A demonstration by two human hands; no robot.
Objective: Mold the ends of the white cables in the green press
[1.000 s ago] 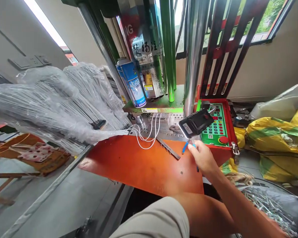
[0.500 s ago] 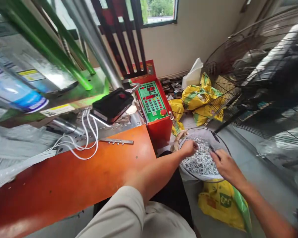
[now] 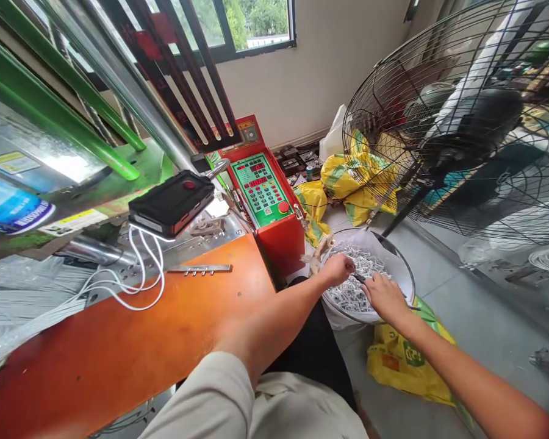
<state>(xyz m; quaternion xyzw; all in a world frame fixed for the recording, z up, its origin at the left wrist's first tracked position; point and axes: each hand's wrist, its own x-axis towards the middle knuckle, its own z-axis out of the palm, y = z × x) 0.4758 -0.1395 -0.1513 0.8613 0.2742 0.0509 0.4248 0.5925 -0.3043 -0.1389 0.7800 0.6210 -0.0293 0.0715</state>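
The left hand [image 3: 337,269] reaches over the rim of a round basin [image 3: 396,268] lined with white plastic, its fingers curled down into the heap of white wire pieces [image 3: 351,288]. From this view, I cannot tell whether those fingers are pinching anything. The right hand [image 3: 384,297] is closed around a slim dark tool [image 3: 358,277], whose ends stick out on both sides of the fist. Its tip points toward the left hand, just beside it, over the heap. The basin sits on the floor, just below and to the right of the person's knees, on a yellow plastic bag [image 3: 402,360].

To the left, an orange bench top [image 3: 119,347] runs under the person's left forearm. At its far edge lie a slotted metal strip [image 3: 200,269] and looped white wires [image 3: 141,283] that lead into a steel die plate [image 3: 187,250]. A black box [image 3: 171,202] hangs in front of the green-framed press [image 3: 73,177], beside a red control box with a green keypad [image 3: 260,189]. Yellow woven sacks [image 3: 357,183] are heaped behind it, and a caged floor fan [image 3: 439,122] stands to the right, below a window [image 3: 256,24].
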